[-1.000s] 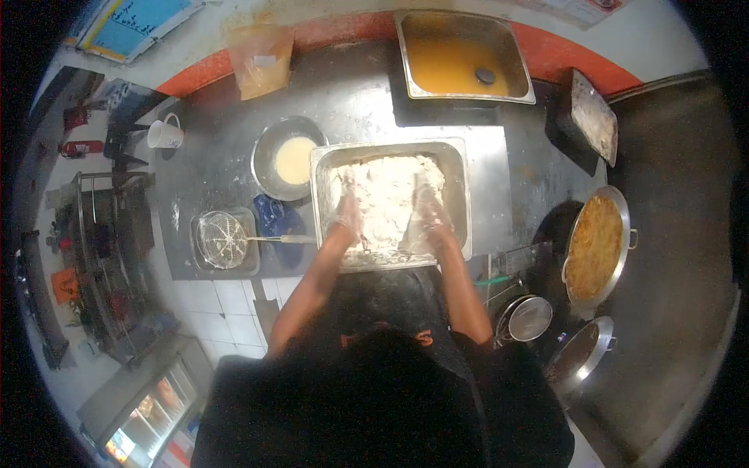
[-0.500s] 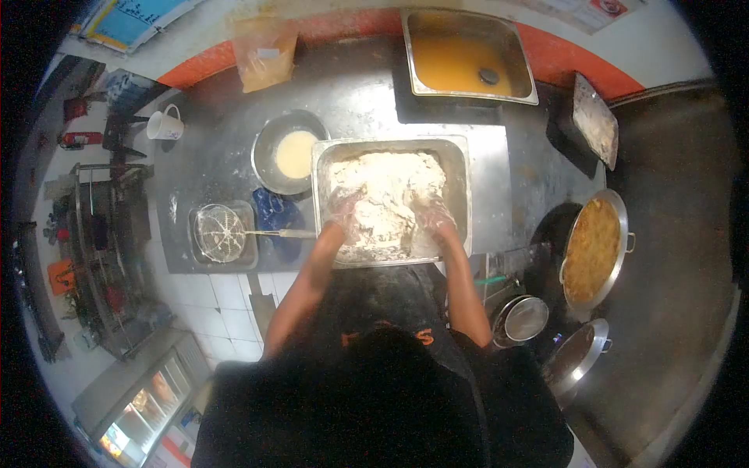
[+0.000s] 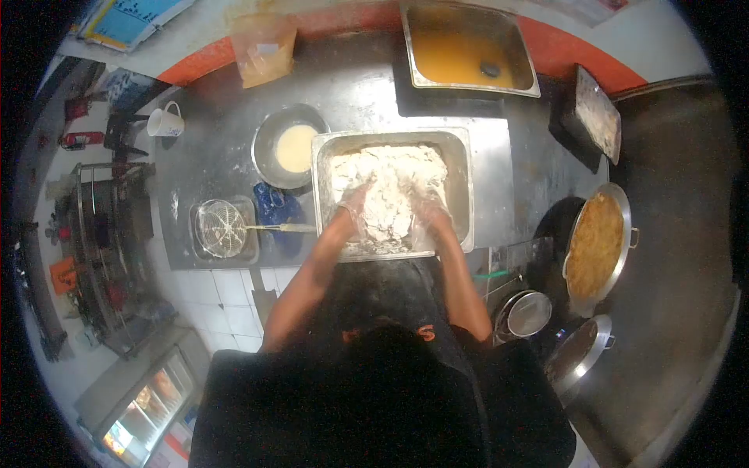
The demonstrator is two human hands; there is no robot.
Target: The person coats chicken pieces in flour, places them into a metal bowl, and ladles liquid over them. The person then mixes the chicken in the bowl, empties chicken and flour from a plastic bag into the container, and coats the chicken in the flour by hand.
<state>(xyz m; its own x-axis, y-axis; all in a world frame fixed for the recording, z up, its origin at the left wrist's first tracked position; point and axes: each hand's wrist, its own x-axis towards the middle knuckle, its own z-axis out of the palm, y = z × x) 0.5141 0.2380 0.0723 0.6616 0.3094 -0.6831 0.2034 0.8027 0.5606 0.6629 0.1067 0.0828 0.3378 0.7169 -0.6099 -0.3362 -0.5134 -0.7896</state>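
Observation:
A deep rectangular metal pan (image 3: 460, 168) stands in front of me, holding a heap of white flour (image 3: 388, 175) with lumps in it. My left hand (image 3: 356, 204) is pushed into the left side of the heap. Opposite it, my right hand (image 3: 427, 209) is sunk in the right side. Both seem to wear thin clear gloves dusted with flour. Flour hides the fingers of each hand, and whether they grip any lump does not show. Left of the pan is a metal bowl (image 3: 265, 160) of pale liquid batter (image 3: 297, 148).
A wire skimmer (image 3: 221, 228) lies over a small tray at left, its handle reaching the pan. Behind stand a bag of yellowish contents (image 3: 265, 58) and a pan of orange liquid (image 3: 460, 58). At right is a wide pan of frying food (image 3: 597, 246). A white mug (image 3: 165, 122) stands far left.
Both hands have shifted a little forward and inward through the flour. The heap between them looks more gathered toward the middle. My view has tilted slightly.

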